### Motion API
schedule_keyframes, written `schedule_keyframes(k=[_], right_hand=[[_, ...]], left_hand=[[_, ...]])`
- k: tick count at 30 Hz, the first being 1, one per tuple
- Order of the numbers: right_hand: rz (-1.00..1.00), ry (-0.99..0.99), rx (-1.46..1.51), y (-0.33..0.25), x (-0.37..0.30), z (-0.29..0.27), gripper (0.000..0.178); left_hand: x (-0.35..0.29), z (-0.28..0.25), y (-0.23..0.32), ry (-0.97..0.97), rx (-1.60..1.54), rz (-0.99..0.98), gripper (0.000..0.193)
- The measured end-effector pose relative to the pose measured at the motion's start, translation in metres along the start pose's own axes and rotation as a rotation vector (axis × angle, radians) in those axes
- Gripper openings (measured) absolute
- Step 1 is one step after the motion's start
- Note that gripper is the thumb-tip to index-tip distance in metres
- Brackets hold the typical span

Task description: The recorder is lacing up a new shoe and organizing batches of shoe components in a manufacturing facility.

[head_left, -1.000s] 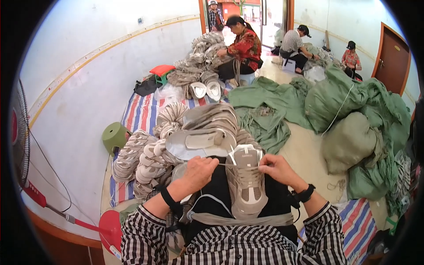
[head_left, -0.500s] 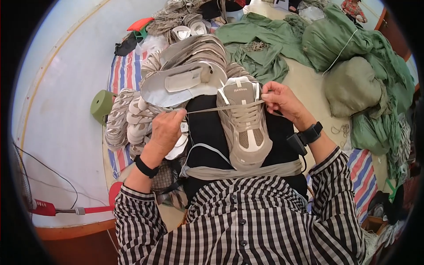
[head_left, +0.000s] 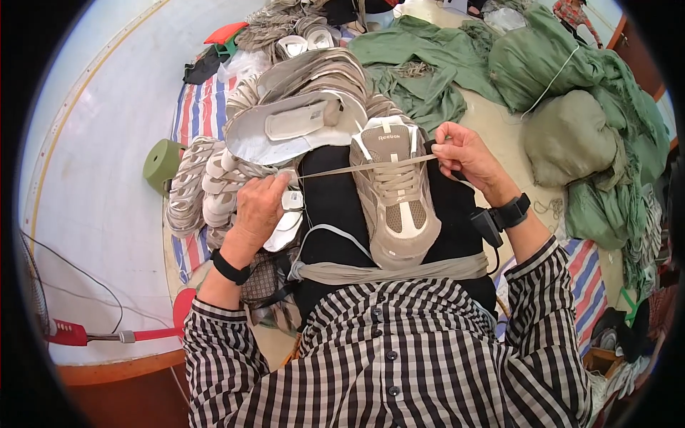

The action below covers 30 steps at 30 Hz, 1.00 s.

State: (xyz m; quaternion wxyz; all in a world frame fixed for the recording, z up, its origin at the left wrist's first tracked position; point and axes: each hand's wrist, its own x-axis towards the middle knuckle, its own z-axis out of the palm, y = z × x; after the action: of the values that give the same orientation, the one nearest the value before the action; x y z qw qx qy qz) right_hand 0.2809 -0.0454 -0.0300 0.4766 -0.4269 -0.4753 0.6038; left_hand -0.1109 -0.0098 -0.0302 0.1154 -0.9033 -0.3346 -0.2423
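Observation:
A beige and taupe sneaker upper (head_left: 397,214) lies across my black-clad lap, toe toward me and tongue away. Its flat beige shoelace (head_left: 335,172) runs crosswise over the tongue and is pulled taut. My left hand (head_left: 258,207), left of the upper, pinches one end. The other end is pinched by my right hand (head_left: 467,158) at the upper's right side, near the collar. Below the tongue, the lace rows are threaded through the eyelets. A bundle of grey laces (head_left: 399,272) stretches across my lap just below the toe.
Stacked shoe uppers (head_left: 307,85) stand beyond my knees, with more piles (head_left: 193,185) on the left over a striped sheet (head_left: 200,114). A green stool (head_left: 163,165) is beside them. Green cloth sacks (head_left: 546,60) fill the far right. A red-handled pole (head_left: 153,335) lies at left.
Both hands have moved slightly outward, the left also toward me. The lace between them now slants up more toward the right. The sneaker upper stays on my lap.

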Motion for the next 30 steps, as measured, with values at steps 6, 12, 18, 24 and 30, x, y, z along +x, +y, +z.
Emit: schedule_keyframes(k=[6, 12, 18, 24, 30], right_hand=[[-0.019, 0.023, -0.212, 0.001, -0.002, 0.000, 0.013], [0.044, 0.055, -0.213, -0.002, -0.005, 0.003, 0.012], [-0.025, 0.050, -0.233, -0.001, 0.004, 0.014, 0.012], [0.014, 0.064, -0.233, 0.003, 0.007, 0.011, 0.013], [-0.009, 0.080, -0.158, 0.006, 0.010, 0.013, 0.010]], left_hand=[[0.009, 0.008, 0.003, -0.013, -0.039, -0.060, 0.030], [0.037, 0.002, 0.039, 0.067, -0.255, -0.045, 0.026], [0.069, 0.008, 0.088, -0.037, -0.698, -0.079, 0.017], [0.090, 0.026, 0.089, -0.108, -0.612, -0.118, 0.010], [0.099, 0.025, 0.092, -0.221, -0.295, -0.070, 0.013]])
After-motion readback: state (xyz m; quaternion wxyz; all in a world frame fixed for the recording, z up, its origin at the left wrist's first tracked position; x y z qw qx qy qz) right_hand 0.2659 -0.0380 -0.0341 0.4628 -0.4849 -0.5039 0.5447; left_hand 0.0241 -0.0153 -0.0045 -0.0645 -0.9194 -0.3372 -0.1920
